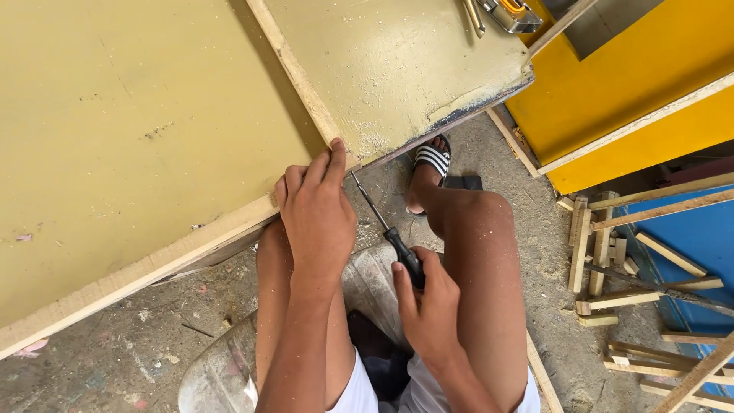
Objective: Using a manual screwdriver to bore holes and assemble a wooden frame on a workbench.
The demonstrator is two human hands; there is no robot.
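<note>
I am sitting low with my knees up under the corner of a big olive-green board, where a pale wooden strip crosses its face and another bare strip runs along the near edge. My left hand is pressed against that corner, fingers bent over the edge and holding it steady. My right hand is wrapped tight around the black handle of a screwdriver, whose thin shaft slants up to the underside of the board just beside my left fingertips. The tip meets the edge there, but I cannot make out a screw head, so I cannot tell how deep anything sits; by my reckoning the driving at this corner is under way and not finished. Fine sawdust lies on the board near the joint. My foot in a striped sandal rests on the dusty floor beyond. A tape measure lies on the board's far end, and off-cuts of wood are scattered beside yellow and blue panels to my right.
</note>
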